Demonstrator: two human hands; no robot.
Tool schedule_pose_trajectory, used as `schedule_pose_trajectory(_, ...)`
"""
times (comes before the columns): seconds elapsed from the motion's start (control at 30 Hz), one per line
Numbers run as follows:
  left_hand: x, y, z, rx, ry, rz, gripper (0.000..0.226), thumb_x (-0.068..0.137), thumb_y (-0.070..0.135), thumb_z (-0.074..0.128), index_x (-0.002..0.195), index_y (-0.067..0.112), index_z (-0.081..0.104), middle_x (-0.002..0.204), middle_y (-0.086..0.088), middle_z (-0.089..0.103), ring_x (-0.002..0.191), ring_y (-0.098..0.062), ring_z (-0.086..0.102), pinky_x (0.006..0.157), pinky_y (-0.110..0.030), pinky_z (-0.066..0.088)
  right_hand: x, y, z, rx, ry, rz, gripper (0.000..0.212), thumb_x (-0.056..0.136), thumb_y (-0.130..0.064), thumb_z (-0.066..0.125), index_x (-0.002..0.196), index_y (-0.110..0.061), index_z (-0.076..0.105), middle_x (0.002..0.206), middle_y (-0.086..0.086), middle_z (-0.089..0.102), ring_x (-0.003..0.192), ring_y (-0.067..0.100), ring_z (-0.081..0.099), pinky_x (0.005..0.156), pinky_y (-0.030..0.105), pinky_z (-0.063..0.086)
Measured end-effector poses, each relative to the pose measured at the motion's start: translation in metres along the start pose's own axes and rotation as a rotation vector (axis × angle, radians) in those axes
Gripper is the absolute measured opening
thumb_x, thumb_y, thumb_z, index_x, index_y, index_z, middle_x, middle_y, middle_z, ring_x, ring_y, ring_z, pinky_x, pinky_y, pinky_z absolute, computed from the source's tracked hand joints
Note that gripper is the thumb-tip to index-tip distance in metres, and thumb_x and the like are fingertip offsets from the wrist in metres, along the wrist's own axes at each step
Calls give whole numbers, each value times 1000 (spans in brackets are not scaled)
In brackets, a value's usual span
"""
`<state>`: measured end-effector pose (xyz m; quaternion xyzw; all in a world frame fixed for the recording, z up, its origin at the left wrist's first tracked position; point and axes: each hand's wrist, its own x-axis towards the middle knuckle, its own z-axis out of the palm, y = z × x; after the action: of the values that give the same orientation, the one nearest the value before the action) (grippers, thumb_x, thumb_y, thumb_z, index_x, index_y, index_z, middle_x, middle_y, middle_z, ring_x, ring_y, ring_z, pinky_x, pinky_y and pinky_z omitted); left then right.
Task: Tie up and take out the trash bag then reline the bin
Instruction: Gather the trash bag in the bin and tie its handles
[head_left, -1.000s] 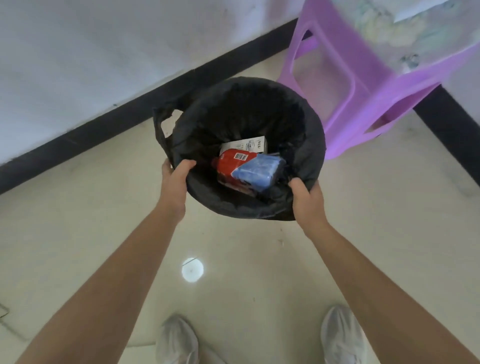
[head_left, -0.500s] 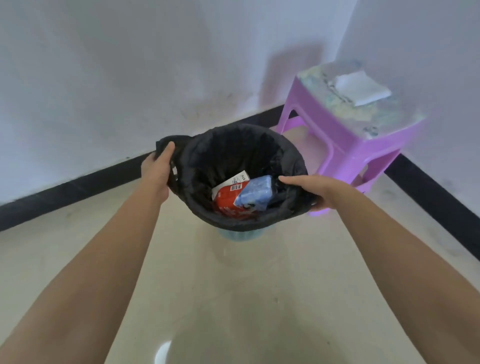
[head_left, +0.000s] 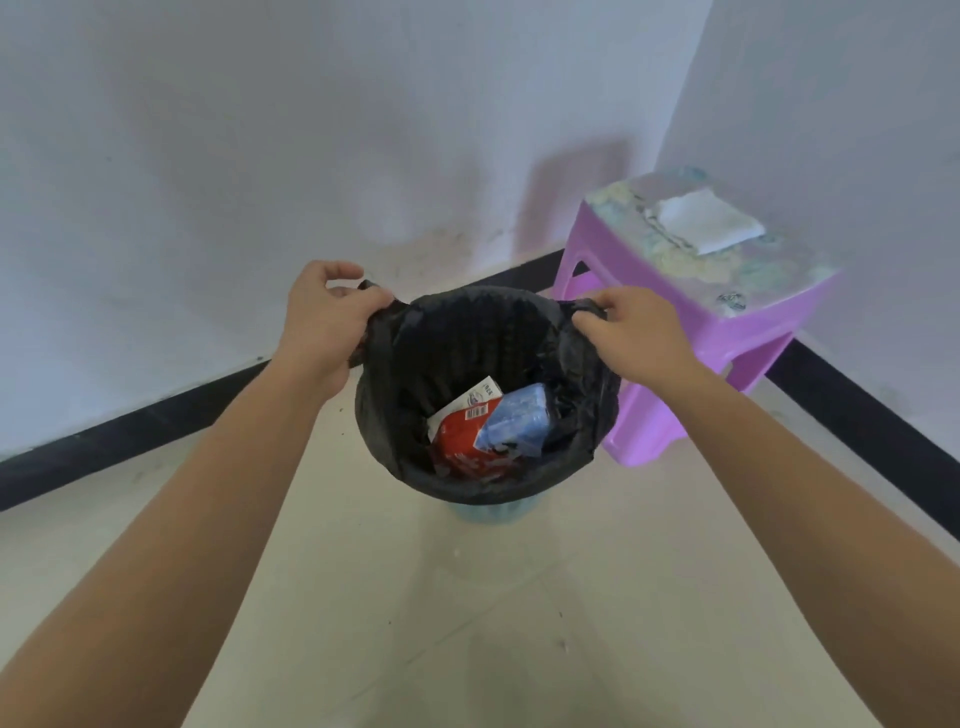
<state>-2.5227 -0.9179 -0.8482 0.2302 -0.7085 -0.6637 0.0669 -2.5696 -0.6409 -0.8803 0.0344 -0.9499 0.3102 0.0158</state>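
A black trash bag (head_left: 467, 332) lines a pale blue bin (head_left: 491, 512), of which only the base shows under the bag. Inside lie a red and white packet (head_left: 467, 447) and a blue packet (head_left: 514, 423). My left hand (head_left: 324, 312) pinches the bag's left handle loop at the rim. On the opposite side, my right hand (head_left: 631, 330) grips the right handle loop. Both loops are lifted off the rim and the bag's mouth is stretched open between my hands.
A purple plastic stool (head_left: 691, 332) stands just right of the bin in the room's corner, with a folded white bag or sheet (head_left: 709, 221) on its seat. White walls with a black skirting (head_left: 140, 431) run behind. Pale tiled floor (head_left: 493, 623) lies in front.
My hands moved from the near rim to the bag's left and right handle loops and lifted them. The view tilted up, bringing the corner and the stool's seat into sight.
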Motion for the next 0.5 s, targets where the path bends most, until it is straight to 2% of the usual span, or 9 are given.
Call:
schedule_pose_trajectory(0.1,-3,9,-1,-258,-105,65,24,88,4,67,104,18,56,91,-8,64,65,-15,63,61,-29,53,5,-2,-4,523,142,206,13,87,-30,59,85,-25,71,89,1,74,92,25,70,89,45,56)
schedule_pose_trajectory(0.13,-3,11,-1,-345,-131,50,22,88,2,67,102,16,57,86,-6,65,64,-14,62,62,-28,53,7,-1,-3,591,137,244,11,86,-29,60,88,-25,70,92,1,73,94,25,70,91,46,56)
schedule_pose_trajectory(0.23,-7,15,3,-409,-193,-20,32,85,-6,64,110,12,53,83,-5,64,67,-15,61,64,-29,53,4,-3,-8,367,-125,173,23,83,-28,62,99,-17,74,98,9,74,94,27,70,94,47,54)
schedule_pose_trajectory(0.3,-13,12,7,-364,-164,-39,39,86,-12,57,116,12,52,90,-11,60,69,-19,60,62,-32,53,5,-7,-12,325,-83,140,26,83,-22,59,106,-20,71,97,6,73,87,24,69,89,42,56)
schedule_pose_trajectory(0.37,-16,6,9,-401,-99,-25,39,85,-14,54,109,16,57,99,-15,57,75,-21,58,60,-31,53,3,-12,-14,538,61,148,36,86,-15,55,119,-29,60,103,-1,69,74,16,66,76,35,57)
schedule_pose_trajectory(0.4,-18,4,11,-423,-77,-14,39,84,-14,55,106,18,59,104,-15,57,78,-22,59,61,-30,53,0,-16,-13,615,103,151,38,87,-14,55,121,-32,56,108,-1,68,73,15,66,75,35,56)
schedule_pose_trajectory(0.43,-20,2,14,-426,-70,-11,38,84,-13,55,105,19,59,108,-16,57,81,-22,59,62,-30,53,-1,-17,-10,635,88,165,39,87,-14,55,122,-32,54,111,0,68,77,16,67,78,38,57)
schedule_pose_trajectory(0.5,-24,-3,19,-422,-92,-18,36,85,-12,55,105,19,59,111,-17,57,82,-23,61,67,-32,55,-2,-16,-3,584,-73,220,44,88,-14,59,131,-26,53,113,3,66,87,19,65,88,42,55)
